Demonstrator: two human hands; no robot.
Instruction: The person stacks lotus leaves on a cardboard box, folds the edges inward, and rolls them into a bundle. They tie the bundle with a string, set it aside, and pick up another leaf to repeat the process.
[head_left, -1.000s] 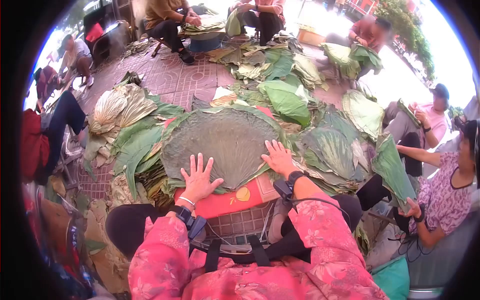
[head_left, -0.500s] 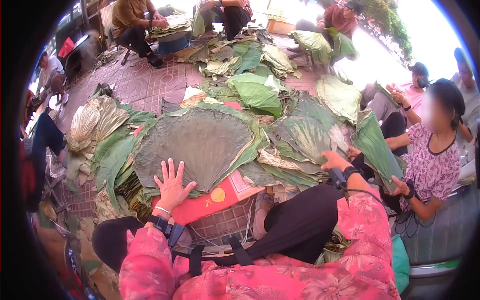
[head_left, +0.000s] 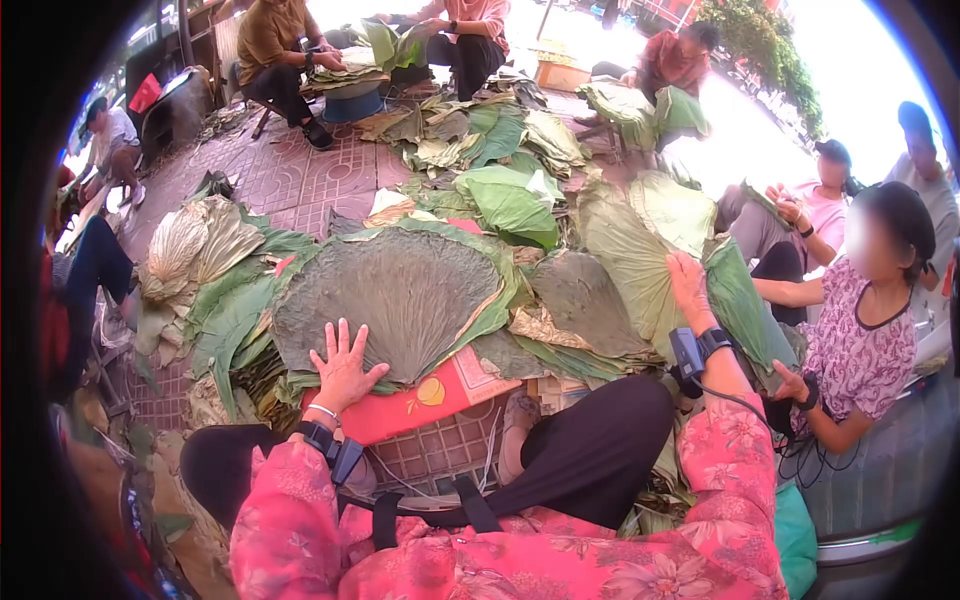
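Observation:
My left hand (head_left: pixel 345 372) lies flat with its fingers spread on the near edge of a large grey-brown dried lotus leaf (head_left: pixel 390 295). That leaf rests on a stack of leaves over a red box (head_left: pixel 435 395) with a yellow fruit print. To the right, my right hand (head_left: pixel 688 288) grips the edge of a pale green lotus leaf (head_left: pixel 622 255), which stands tilted up from the pile; my thumb is partly hidden. Below it, a darker dried lotus leaf (head_left: pixel 580 300) tops the right-hand stack.
Green and pale leaves (head_left: pixel 195 245) are heaped at left, with more leaf piles (head_left: pixel 510 200) beyond the box. A seated person in a patterned shirt (head_left: pixel 865 330) is close on my right, beside an upright green leaf (head_left: pixel 745 300). Other people sit around the paved ground (head_left: pixel 290 180).
My right hand has moved up and away from me, lifting the pale green leaf off the right stack and exposing the darker leaf beneath. My left hand stays in place.

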